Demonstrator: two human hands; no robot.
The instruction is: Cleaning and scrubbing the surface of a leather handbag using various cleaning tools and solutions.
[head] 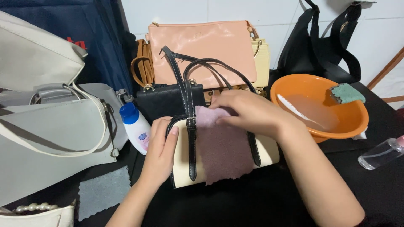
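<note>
Both forearms enter from the bottom edge of the frame and meet over a small cream handbag [265,153] with black straps, which lies on the dark table [252,201] in the centre of the frame. The left hand [162,149] lies flat on the left end of the bag, its fingers stretched and pressing rather than gripping, and the right hand [248,113] presses a mauve cloth [223,151] on the upper edge of the bag, with fingers bent over the cloth but not closed into a fist. I think the bag could slide to the right if the left hand presses too lightly, and then it may push the orange basin [322,110], which stands just beside it at the right and holds cloudy water. A green sponge [346,93] rests on the basin rim and could fall in. The long black handles [198,67] arch near the right wrist and may catch it. At the left, a white bottle with blue cap [135,126] leans close to the left hand, so an elbow move could knock it. A clear bottle [381,153] lies at the right edge, a grey cloth [104,191] at the lower left, and a big grey tote [50,138], a pink bag [202,48] and a black bag [162,101] crowd the back.
</note>
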